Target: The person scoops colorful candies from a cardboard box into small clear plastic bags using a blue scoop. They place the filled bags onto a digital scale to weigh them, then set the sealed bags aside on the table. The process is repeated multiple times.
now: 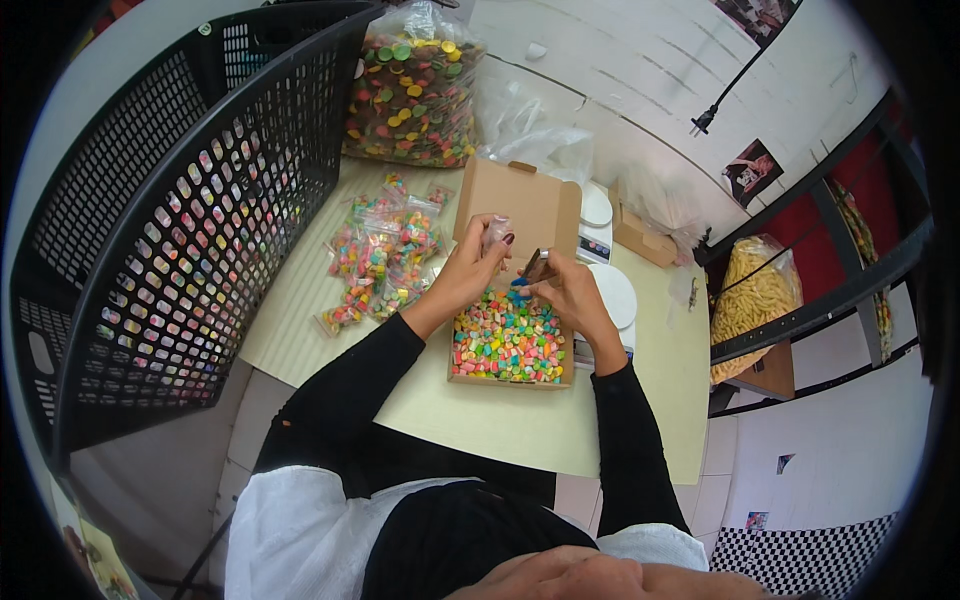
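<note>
A cardboard box [517,381] with its lid raised holds many small colourful candies [506,337]. Over the box, my left hand [480,251] grips a small clear plastic bag [496,231], whose contents I cannot make out. My right hand [564,289] is at the upper right of the candies, closed on a small tool with a metal part and a blue part [519,283]; its kind cannot be told. To the left lies a pile of small clear bags filled with candies [386,259].
A tall black plastic basket [217,225] stands at the left. Behind are a large bag of coloured round pieces [416,97] and crumpled clear plastic [551,150]. Two white scales [615,296] and a smaller cardboard box [645,232] are at the right, beside a shelf with bagged snacks [757,292].
</note>
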A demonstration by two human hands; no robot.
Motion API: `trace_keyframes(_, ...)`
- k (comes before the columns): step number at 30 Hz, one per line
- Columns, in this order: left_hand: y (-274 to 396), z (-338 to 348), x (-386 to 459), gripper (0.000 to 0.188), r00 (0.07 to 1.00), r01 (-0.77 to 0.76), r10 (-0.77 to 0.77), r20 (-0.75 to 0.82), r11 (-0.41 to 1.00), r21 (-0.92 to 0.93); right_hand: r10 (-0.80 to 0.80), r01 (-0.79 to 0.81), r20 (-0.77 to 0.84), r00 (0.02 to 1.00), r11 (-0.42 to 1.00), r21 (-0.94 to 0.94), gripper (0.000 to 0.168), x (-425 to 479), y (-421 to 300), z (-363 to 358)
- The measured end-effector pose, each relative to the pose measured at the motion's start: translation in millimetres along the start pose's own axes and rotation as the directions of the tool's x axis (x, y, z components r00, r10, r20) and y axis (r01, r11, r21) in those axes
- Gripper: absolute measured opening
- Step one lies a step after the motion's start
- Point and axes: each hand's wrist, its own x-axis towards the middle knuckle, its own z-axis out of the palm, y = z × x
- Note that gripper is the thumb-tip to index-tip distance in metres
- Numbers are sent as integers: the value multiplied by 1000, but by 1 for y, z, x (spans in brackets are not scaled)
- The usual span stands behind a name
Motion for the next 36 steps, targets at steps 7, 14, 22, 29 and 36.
trace_keyframes(7,0,2,1,41,999,-5,7,-48,999,43,-79,65,-54,995,972,-228,23,1,-3,-6)
trace_keyframes(14,6,2,-1,34,998,58,-58,-4,995,84,-39,50,45,998,959,-279,25,-1,-14,-2)
trace_keyframes(22,3,3,-1,33,998,-53,51,22,993,103,-22,16,-36,999,984,-175,31,-1,-4,-5)
trace_keyframes(29,9,5,-3,34,995,-96,93,23,976,198,-40,23,-49,998,951,-307,32,2,2,-2)
trace_keyframes(36,11,6,-5,34,994,-100,89,58,967,232,-73,58,-158,985,994,-96,28,6,26,-6)
